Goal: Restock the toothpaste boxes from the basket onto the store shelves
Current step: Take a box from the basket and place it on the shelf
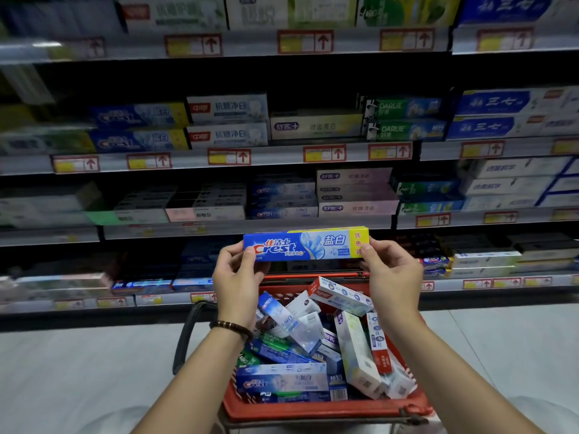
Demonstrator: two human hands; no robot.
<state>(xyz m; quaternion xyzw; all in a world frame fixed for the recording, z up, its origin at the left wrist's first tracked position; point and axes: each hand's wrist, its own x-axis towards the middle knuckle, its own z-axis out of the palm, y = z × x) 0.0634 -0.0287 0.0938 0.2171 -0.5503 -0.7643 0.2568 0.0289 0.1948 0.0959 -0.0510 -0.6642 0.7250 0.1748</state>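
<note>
A blue and yellow Crest toothpaste box (305, 244) is held level above the basket, label toward me. My left hand (236, 275) pinches its left end and my right hand (391, 277) pinches its right end. Below them a red basket (316, 410) holds several jumbled toothpaste boxes, among them a blue Crest box (282, 380) lying flat at the front. Matching blue and yellow Crest boxes (138, 128) stand stacked on the second shelf at the left.
Shelves (282, 151) full of toothpaste boxes rise in front of me in several rows with red and yellow price tags on their edges. A black strap (183, 336) hangs left of the basket. Pale floor tiles spread on both sides.
</note>
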